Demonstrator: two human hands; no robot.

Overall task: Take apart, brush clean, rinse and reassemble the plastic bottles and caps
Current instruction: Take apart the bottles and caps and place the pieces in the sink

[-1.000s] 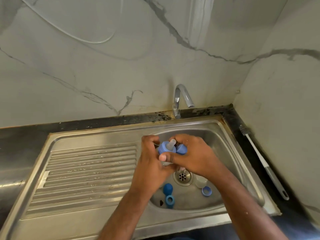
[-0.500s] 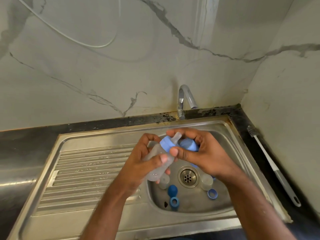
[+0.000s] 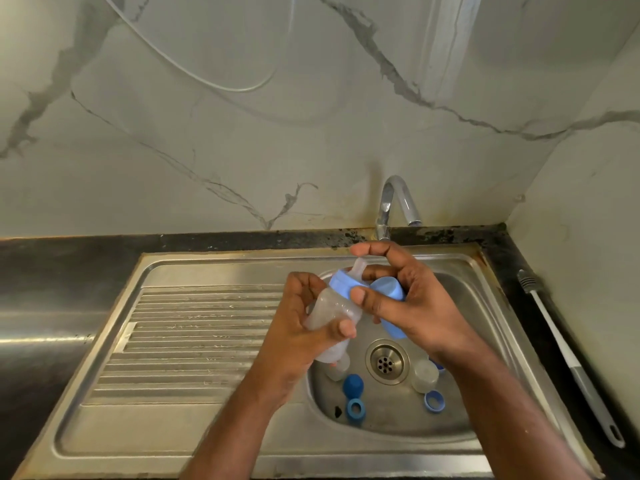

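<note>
1. Nearest, at the bottom of the frame, two bare forearms reach up over the front rim of a steel sink (image 3: 214, 441).
2. In the basin, low centre, loose parts lie around the drain (image 3: 387, 362): a dark blue cap (image 3: 353, 385) with a dark blue ring (image 3: 355, 408) just below it, a lighter blue ring (image 3: 434, 400) to the right, and a clear cup (image 3: 424, 375) between that ring and the drain.
3. Left of the basin the ribbed drainboard (image 3: 194, 341) fills the mid-left of the frame.
4. Above the drain, the left hand (image 3: 298, 327) curls its fingers and thumb round a clear bottle (image 3: 332, 313), held tilted with its neck up and to the right.
5. The bottle carries a light blue collar (image 3: 341, 284) and a clear teat (image 3: 358, 266).
6. The right hand (image 3: 408, 306) presses its thumb on the collar, with a finger behind the teat; the index finger is stretched out above. A light blue cover (image 3: 389, 289) sits tucked in its palm.
7. At right, a long brush (image 3: 568, 355) lies on the dark tabletop (image 3: 69, 251) along the side wall.
8. Farther up, a chrome tap (image 3: 394, 206) curves over the basin.
9. Behind it stands a marble wall (image 3: 242, 133).
</note>
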